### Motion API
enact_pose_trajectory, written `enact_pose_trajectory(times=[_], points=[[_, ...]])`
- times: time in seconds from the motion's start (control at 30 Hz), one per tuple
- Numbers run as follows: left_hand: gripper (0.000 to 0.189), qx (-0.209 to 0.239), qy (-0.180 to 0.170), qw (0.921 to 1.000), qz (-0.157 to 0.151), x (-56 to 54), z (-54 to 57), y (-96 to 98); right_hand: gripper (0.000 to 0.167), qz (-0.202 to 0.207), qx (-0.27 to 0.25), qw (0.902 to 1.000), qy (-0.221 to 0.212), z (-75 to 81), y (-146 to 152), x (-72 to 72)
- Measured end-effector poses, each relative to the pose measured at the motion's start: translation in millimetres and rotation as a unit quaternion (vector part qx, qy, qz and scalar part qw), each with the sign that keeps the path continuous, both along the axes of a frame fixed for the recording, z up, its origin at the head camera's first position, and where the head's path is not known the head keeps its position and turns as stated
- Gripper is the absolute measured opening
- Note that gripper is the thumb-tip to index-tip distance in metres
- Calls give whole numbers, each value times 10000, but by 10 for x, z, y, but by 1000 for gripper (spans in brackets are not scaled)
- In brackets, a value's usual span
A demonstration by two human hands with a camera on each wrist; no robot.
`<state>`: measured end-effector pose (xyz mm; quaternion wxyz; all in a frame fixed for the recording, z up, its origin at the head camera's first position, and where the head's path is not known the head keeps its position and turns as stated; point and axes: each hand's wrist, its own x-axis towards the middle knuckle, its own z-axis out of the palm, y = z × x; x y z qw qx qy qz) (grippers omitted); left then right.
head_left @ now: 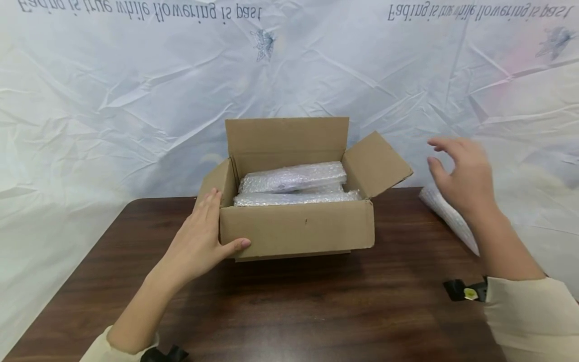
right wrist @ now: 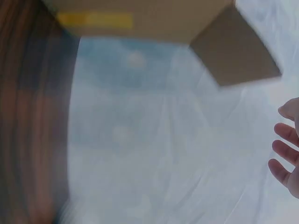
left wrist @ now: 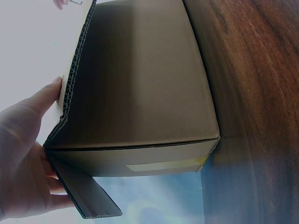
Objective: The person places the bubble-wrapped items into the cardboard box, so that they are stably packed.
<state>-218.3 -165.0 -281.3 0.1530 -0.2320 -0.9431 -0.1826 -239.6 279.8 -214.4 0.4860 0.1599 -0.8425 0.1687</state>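
An open cardboard box [head_left: 296,229] stands on the table with its flaps spread. Several bubble-wrapped packages [head_left: 294,177] lie inside it. My left hand [head_left: 197,240] rests at the box's front left corner, its thumb stretched over the front flap and its fingers along the left flap [left wrist: 84,189]. To the right of the box, my right hand [head_left: 468,173] hangs raised with loosely bent fingers and nothing in them. Beneath and behind it lies another bubble-wrapped piece [head_left: 448,216], partly covered by the forearm. In the right wrist view, only several fingertips [right wrist: 280,172] show at the edge.
The dark wooden table [head_left: 280,311] extends in front of the box and to both sides. A wrinkled, pale printed sheet [head_left: 149,100] hangs behind it. The box's right flap [head_left: 377,163] sticks out towards my right hand.
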Motion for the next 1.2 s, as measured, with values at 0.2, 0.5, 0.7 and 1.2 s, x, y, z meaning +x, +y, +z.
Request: enact_pose_trajectory(times=[0.2, 0.5, 0.7, 1.2], points=[[110, 22, -12, 10000, 8, 8, 8, 4, 28, -706, -448, 9931, -819, -168, 472, 14], [109, -3, -19, 10000, 63, 15, -4, -6, 42, -1422, -662, 9572, -2432, -526, 987, -64], [110, -29, -62, 10000, 31, 7, 4, 3, 55, -1667, -756, 9255, -3317, -813, 1250, -159], [108, -34, 20, 10000, -3, -6, 3, 2, 82, -1607, 172, 8641, -4766, -1189, 1531, -280]])
